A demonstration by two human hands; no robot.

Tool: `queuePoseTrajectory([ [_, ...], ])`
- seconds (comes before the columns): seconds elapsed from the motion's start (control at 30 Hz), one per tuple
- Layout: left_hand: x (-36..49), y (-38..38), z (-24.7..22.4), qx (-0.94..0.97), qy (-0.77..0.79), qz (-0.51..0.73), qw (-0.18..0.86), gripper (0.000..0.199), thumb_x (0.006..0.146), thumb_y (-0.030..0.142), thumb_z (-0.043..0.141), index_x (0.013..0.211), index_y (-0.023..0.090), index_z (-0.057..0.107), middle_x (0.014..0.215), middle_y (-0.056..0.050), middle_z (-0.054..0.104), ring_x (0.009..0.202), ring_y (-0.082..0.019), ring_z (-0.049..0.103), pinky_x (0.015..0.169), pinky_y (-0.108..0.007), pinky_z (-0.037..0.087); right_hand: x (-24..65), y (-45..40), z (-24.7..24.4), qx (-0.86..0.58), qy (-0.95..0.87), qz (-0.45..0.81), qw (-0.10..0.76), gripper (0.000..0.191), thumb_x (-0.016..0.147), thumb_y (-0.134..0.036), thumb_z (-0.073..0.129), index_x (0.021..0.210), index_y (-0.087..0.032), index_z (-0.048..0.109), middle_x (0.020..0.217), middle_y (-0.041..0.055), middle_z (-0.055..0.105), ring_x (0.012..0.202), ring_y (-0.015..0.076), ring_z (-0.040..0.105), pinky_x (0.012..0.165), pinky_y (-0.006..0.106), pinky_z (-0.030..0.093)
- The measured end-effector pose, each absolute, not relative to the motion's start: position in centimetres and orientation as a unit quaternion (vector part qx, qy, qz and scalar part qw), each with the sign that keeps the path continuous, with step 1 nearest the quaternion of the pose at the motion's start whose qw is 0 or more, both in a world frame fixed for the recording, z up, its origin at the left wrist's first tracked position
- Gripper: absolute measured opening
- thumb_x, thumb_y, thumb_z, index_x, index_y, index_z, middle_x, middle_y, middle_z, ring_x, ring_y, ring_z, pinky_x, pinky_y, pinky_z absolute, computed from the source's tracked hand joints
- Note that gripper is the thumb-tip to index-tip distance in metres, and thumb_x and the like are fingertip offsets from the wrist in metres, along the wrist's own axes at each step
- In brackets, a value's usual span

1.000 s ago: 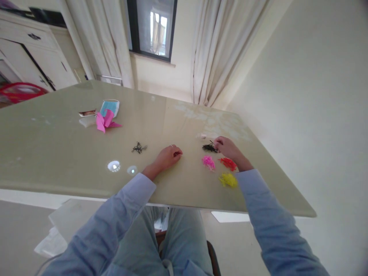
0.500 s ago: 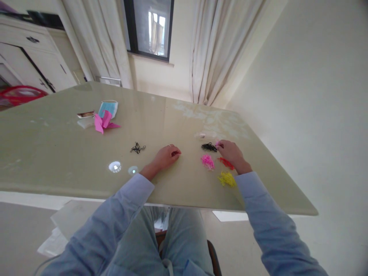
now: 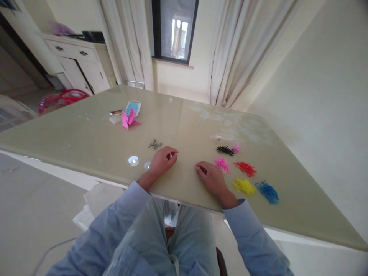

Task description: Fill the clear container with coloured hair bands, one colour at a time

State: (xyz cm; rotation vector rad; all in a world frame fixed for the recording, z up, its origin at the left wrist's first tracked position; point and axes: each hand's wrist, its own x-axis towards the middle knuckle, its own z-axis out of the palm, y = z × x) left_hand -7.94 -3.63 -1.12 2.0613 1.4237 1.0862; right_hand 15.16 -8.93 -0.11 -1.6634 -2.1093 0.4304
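My left hand (image 3: 163, 163) rests near the table's front edge, its thumb and fingertips pinched together; whatever is between them is too small to make out. Just beyond it lies a small dark heap of thin loops (image 3: 155, 144). To the right, my right hand (image 3: 212, 177) is also closed in a pinch, with its contents unclear. Beside that hand are heaps of what look like small rubber bands: pink (image 3: 222, 165), black (image 3: 225, 150), red (image 3: 245, 168), yellow (image 3: 243, 186) and blue (image 3: 268, 192). A small pink bundle (image 3: 236, 148) touches the black heap.
A clear plastic bottle-like container (image 3: 222, 137) lies behind the black heap. Far left on the table (image 3: 86, 142) are a blue face mask (image 3: 133, 107), a folded pink paper piece (image 3: 129, 119) and a small packet (image 3: 115, 112). A wall stands along the right side.
My right hand has moved left and toward me, away from the black heap and pink bundle, uncovering the red and blue heaps. My left hand stays pinched. The view has turned left.
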Motion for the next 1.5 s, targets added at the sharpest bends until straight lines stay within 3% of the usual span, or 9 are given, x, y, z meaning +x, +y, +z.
queuePoseTrajectory([
  [0.27,-16.9,-1.7,-0.5,0.699,0.645,0.299,0.080,0.032,0.079,0.029,0.059,0.102,0.013,0.076,0.098,-0.010,0.071,0.071,-0.020,0.061,0.078,-0.035,0.052,15.4,-9.2,-0.5,-0.591,-0.767,0.141,0.207,0.021,0.095,-0.025,0.052,0.101,-0.020,0.072,0.102,0.0079,0.077,0.091,0.0226,0.068,0.081,0.032,0.047],
  [0.57,-18.3,-0.8,-0.5,0.753,0.624,0.203,0.053,0.035,0.090,0.034,0.047,0.092,0.016,0.076,0.097,-0.012,0.070,0.083,-0.025,0.065,0.083,-0.036,0.051,15.3,-9.1,-0.5,-0.593,-0.767,0.132,0.206,0.020,0.095,-0.024,0.053,0.100,-0.020,0.072,0.094,0.0064,0.076,0.082,0.0202,0.066,0.076,0.030,0.044],
  [0.77,-18.4,-1.3,-0.1,0.719,0.627,0.290,0.075,0.030,0.088,0.036,0.052,0.087,0.016,0.074,0.093,-0.012,0.070,0.085,-0.025,0.065,0.084,-0.036,0.051,15.2,-9.2,-0.4,-0.596,-0.766,0.130,0.203,0.019,0.095,-0.023,0.054,0.101,-0.019,0.072,0.094,0.0061,0.076,0.081,0.0194,0.065,0.076,0.029,0.042],
  [0.83,-18.2,-1.9,0.5,0.663,0.638,0.367,0.137,0.023,0.084,0.035,0.060,0.082,0.016,0.073,0.085,-0.009,0.070,0.079,-0.022,0.063,0.077,-0.033,0.050,15.2,-9.2,-0.3,-0.597,-0.765,0.130,0.202,0.018,0.095,-0.023,0.055,0.100,-0.019,0.072,0.092,0.0059,0.076,0.081,0.0195,0.065,0.075,0.029,0.041],
  [0.93,-17.1,-3.3,2.1,0.510,0.618,0.489,0.345,0.022,0.077,0.037,0.073,0.077,0.016,0.069,0.068,-0.001,0.063,0.059,-0.012,0.052,0.056,-0.024,0.041,15.2,-9.2,-0.4,-0.598,-0.765,0.129,0.202,0.018,0.095,-0.022,0.055,0.101,-0.019,0.072,0.090,0.0058,0.075,0.080,0.0195,0.065,0.073,0.029,0.041],
  [1.03,-15.1,-5.2,4.4,0.381,0.461,0.549,0.584,0.035,0.065,0.036,0.089,0.081,0.014,0.067,0.076,0.002,0.061,0.056,-0.005,0.047,0.050,-0.018,0.036,15.3,-9.1,-0.5,-0.595,-0.766,0.127,0.206,0.018,0.095,-0.022,0.055,0.100,-0.019,0.072,0.090,0.0060,0.075,0.079,0.0194,0.065,0.073,0.029,0.040],
  [1.1,-13.4,-6.3,5.8,0.337,0.389,0.528,0.675,0.041,0.061,0.032,0.094,0.086,0.013,0.068,0.077,0.003,0.059,0.056,-0.003,0.047,0.048,-0.016,0.038,15.3,-9.1,-0.6,-0.595,-0.766,0.127,0.210,0.017,0.095,-0.022,0.055,0.099,-0.019,0.072,0.091,0.0059,0.075,0.079,0.0191,0.065,0.073,0.029,0.040],
  [1.3,-8.8,-8.2,7.7,0.310,0.299,0.480,0.764,0.030,0.072,0.028,0.089,0.086,0.012,0.068,0.077,0.003,0.058,0.055,-0.003,0.048,0.047,-0.016,0.042,15.2,-9.3,-0.5,-0.595,-0.765,0.120,0.213,0.016,0.095,-0.022,0.056,0.098,-0.020,0.071,0.092,0.0055,0.076,0.082,0.0187,0.065,0.073,0.028,0.039],
  [1.5,-5.7,-8.5,7.0,0.303,0.285,0.445,0.793,0.027,0.074,0.026,0.087,0.084,0.013,0.066,0.077,0.003,0.057,0.055,-0.003,0.048,0.047,-0.016,0.042,15.0,-9.3,-0.6,-0.600,-0.769,0.103,0.195,0.016,0.097,-0.024,0.055,0.099,-0.020,0.070,0.094,0.0055,0.076,0.084,0.0189,0.066,0.073,0.028,0.037],
])
